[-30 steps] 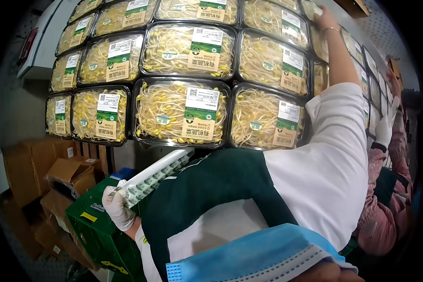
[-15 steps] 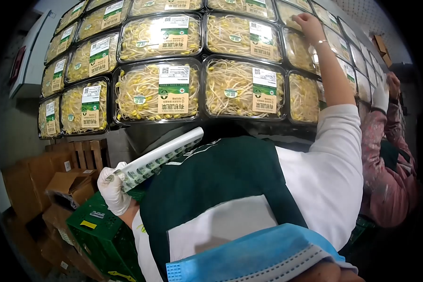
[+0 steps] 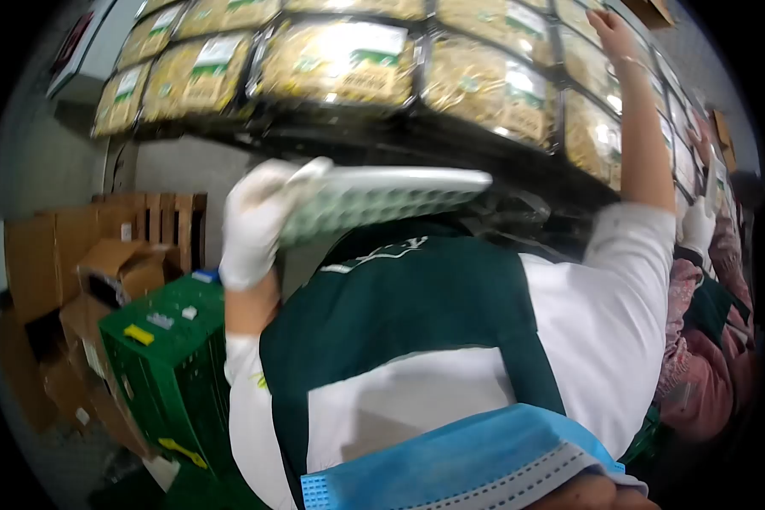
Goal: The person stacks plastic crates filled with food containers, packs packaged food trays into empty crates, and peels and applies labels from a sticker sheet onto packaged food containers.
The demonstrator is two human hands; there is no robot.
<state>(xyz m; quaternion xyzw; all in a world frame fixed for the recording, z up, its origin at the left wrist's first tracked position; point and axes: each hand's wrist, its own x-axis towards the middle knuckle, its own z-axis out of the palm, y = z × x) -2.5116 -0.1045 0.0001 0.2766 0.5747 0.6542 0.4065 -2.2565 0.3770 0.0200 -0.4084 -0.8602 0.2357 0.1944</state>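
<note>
A worker's gloved left hand [image 3: 259,223] gripped one end of a white label sheet [image 3: 391,200] marked with green rows, fingers clamped on it, the sheet held out in front of the worker's apron [image 3: 416,289] and near the front row of sprout packs [image 3: 336,64]. The bare right hand [image 3: 612,36] reached over packs at the far right, its fingers curled together; whether they held anything could not be told. Beyond the right arm, a co-worker's gloved hand [image 3: 699,228] was visible.
</note>
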